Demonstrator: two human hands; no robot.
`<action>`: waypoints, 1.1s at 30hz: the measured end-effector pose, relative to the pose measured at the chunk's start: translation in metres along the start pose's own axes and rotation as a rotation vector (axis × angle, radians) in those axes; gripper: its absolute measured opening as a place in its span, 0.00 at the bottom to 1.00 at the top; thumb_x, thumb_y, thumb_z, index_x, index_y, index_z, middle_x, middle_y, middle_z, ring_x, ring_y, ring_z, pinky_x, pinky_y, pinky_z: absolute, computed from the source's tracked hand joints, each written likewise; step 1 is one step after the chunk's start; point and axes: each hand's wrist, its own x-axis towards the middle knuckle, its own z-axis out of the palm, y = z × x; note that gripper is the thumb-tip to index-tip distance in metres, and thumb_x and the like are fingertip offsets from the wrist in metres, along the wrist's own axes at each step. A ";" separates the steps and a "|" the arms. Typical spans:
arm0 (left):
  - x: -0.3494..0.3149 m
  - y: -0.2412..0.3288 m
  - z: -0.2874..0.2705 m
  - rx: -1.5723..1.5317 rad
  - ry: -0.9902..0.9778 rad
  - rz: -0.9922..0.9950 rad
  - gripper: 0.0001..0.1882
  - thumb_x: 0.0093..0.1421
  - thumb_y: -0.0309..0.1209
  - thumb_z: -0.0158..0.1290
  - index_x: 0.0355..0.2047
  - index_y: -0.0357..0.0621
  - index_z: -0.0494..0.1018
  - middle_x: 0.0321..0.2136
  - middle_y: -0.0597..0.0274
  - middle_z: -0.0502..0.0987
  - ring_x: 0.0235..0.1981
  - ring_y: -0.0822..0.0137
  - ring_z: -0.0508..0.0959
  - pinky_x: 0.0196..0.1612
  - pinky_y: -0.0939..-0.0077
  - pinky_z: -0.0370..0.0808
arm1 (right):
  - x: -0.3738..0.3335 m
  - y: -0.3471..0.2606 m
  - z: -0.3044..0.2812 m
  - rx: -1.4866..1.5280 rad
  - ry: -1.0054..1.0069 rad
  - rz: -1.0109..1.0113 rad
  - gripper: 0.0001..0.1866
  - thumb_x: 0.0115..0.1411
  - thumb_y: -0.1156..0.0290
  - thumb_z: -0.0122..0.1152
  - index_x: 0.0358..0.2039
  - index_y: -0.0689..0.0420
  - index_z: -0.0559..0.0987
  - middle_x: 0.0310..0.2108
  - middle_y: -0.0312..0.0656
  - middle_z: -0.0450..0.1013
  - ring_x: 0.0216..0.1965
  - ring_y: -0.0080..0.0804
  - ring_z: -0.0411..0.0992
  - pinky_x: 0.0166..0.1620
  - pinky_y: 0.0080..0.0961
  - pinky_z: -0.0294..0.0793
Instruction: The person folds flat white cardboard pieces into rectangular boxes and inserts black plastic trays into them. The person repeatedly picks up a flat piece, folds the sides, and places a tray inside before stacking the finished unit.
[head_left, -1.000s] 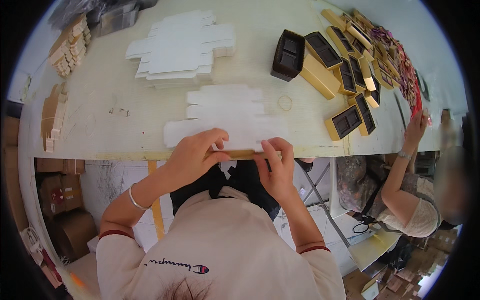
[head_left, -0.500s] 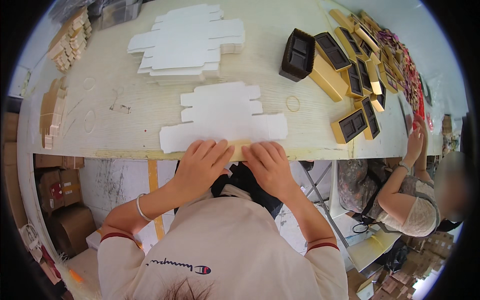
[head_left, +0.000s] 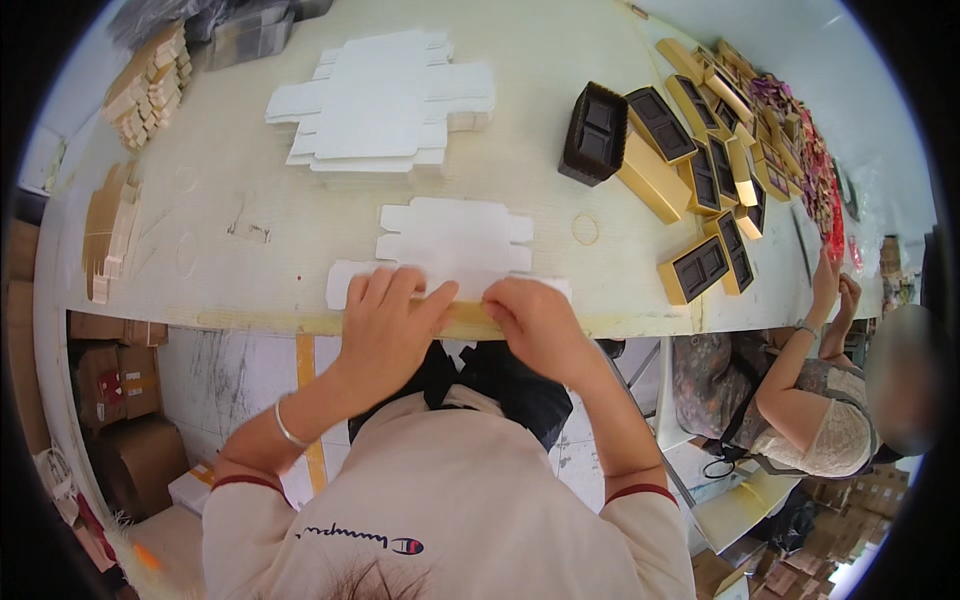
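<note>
A flat white carton blank [head_left: 455, 235] with side tabs lies at the table's near edge; a strip of gold shows along its near side. My left hand [head_left: 390, 325] bends over the blank's near left part, fingers somewhat apart on the white face, its thumb not clearly visible. On the near right part, my right hand [head_left: 540, 325] has its fingers curled and closed on the folded edge. Beyond it is a stack of similar white blanks [head_left: 375, 105].
Gold boxes [head_left: 655, 180] with dark trays crowd the right side, beside a separate dark tray [head_left: 595, 135]. Gold-edged card stacks [head_left: 110, 235] stand at left. A co-worker's hand [head_left: 825, 285] is at the far right. A rubber band [head_left: 585, 230] lies near the boxes.
The blank has shifted slightly nearer, and its near part is partly raised. My left fingers have spread further onto the white face; my right fingers have curled more tightly.
</note>
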 end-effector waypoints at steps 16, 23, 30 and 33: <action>0.009 -0.018 -0.016 -0.328 -0.344 -0.325 0.15 0.58 0.24 0.49 0.47 0.46 0.65 0.26 0.52 0.74 0.25 0.51 0.74 0.29 0.62 0.70 | -0.063 0.000 -0.011 -0.350 -0.035 -0.355 0.25 0.46 0.74 0.66 0.49 0.55 0.76 0.55 0.47 0.68 0.54 0.45 0.67 0.56 0.44 0.65; 0.055 -0.038 0.022 -0.292 -0.382 -0.002 0.16 0.58 0.23 0.47 0.48 0.46 0.67 0.30 0.54 0.77 0.31 0.52 0.76 0.33 0.61 0.72 | -0.027 0.000 0.008 -0.063 0.137 -0.183 0.16 0.49 0.74 0.64 0.39 0.57 0.74 0.30 0.40 0.73 0.30 0.42 0.70 0.40 0.34 0.68; 0.063 -0.050 0.029 -0.441 -0.430 -0.012 0.15 0.57 0.22 0.50 0.45 0.47 0.71 0.34 0.58 0.77 0.35 0.57 0.76 0.37 0.65 0.72 | -0.018 0.008 0.032 -0.457 0.305 -0.388 0.15 0.51 0.68 0.64 0.39 0.58 0.74 0.44 0.48 0.67 0.44 0.43 0.68 0.47 0.36 0.68; 0.062 -0.050 0.031 -0.471 -0.412 -0.013 0.15 0.57 0.22 0.50 0.45 0.47 0.71 0.35 0.59 0.77 0.35 0.57 0.76 0.37 0.65 0.73 | -0.027 -0.001 0.045 -0.431 0.273 -0.401 0.20 0.49 0.70 0.65 0.44 0.60 0.76 0.41 0.43 0.68 0.43 0.39 0.69 0.47 0.35 0.68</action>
